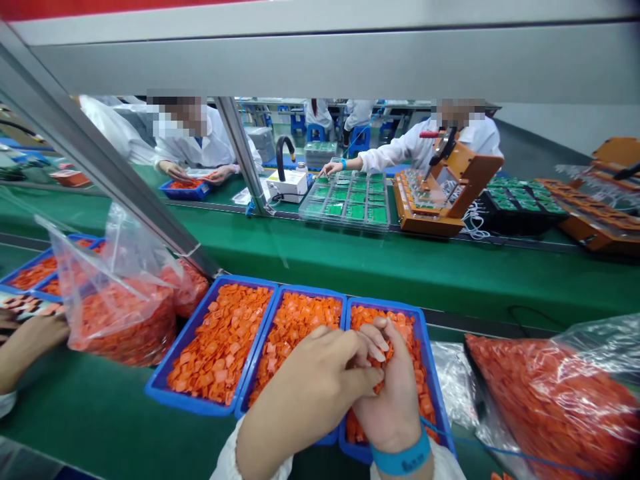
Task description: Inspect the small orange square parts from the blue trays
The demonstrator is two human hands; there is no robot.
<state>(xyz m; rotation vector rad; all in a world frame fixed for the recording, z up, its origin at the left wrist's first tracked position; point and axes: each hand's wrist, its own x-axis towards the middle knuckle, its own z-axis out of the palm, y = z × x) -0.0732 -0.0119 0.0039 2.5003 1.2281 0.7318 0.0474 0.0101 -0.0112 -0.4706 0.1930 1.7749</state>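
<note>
My left hand reaches over the middle blue tray, its fingers bent and pressed together against my right hand. My right hand, with a blue wrist strap, is turned palm inward above the right blue tray. Its fingers curl around small orange plastic pieces, partly covered by both hands' fingers. What my left fingertips pinch is hidden. Loose, squarish orange pieces fill these two trays and the left blue tray.
Clear bags of orange pieces stand left and right. A metal post slants at the left. Nearby, a neighbour's hand rests at the left edge. Across the green bench, co-workers handle orange pieces and green circuit boards beside an orange fixture.
</note>
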